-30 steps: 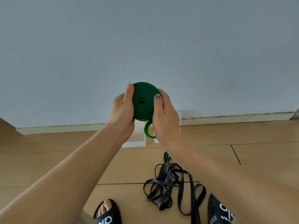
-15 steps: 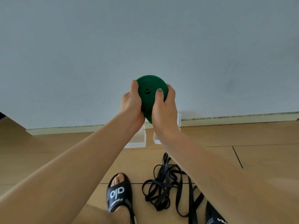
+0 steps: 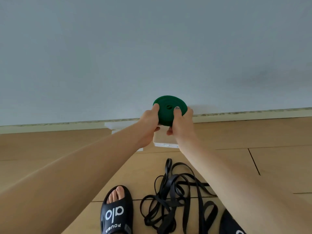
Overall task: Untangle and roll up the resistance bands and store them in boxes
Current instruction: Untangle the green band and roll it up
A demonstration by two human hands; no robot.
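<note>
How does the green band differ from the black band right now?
The green band is wound into a tight flat coil; the black band is a loose tangle of loops. The green band is held up between the left hand and right hand, above a clear box; the black band lies on the floor near the sandal. Both look like flat straps.

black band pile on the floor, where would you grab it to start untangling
Probably the long loop sticking out of the black band pile on the wall side. It lies apart from the knotted middle, so pinching it from above and lifting should pull one strand free. Both hands are full for now, holding the green roll.
</note>
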